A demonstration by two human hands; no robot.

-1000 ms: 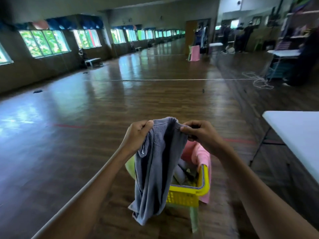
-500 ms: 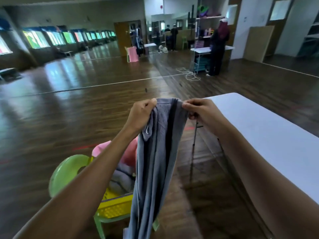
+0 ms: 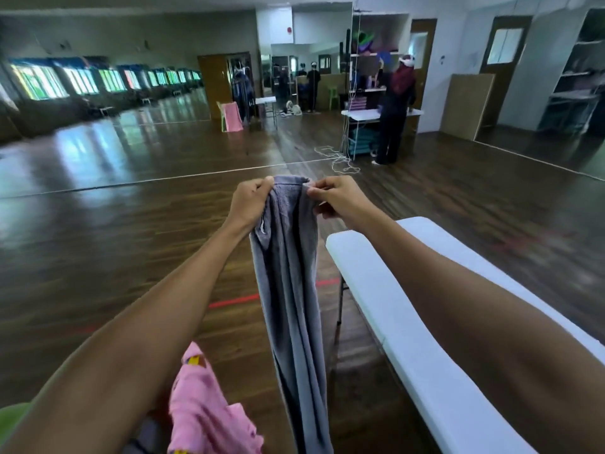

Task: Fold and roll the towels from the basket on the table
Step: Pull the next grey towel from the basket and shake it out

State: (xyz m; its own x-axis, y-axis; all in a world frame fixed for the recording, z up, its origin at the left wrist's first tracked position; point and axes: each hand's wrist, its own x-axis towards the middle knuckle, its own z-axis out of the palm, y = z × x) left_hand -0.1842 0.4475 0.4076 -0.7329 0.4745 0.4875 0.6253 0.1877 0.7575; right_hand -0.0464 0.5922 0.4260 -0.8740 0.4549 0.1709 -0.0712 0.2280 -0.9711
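A grey towel (image 3: 291,290) hangs straight down in front of me, bunched lengthwise. My left hand (image 3: 250,204) grips its top left corner and my right hand (image 3: 337,199) pinches the top right corner, both held out at arm's length over the floor. A pink towel (image 3: 203,411) shows at the bottom left, below my left forearm. The basket itself is out of view. The white table (image 3: 406,309) runs along the right, under my right forearm.
A green chair edge (image 3: 13,417) peeks in at the bottom left corner. Dark wooden floor stretches ahead. A person (image 3: 396,113) stands at another white table at the back right, with loose white cord (image 3: 340,160) on the floor nearby.
My view has swung to the right, bringing the white table closer under my right arm. The yellow basket has left the frame. Both hands keep the same grip on the grey towel.
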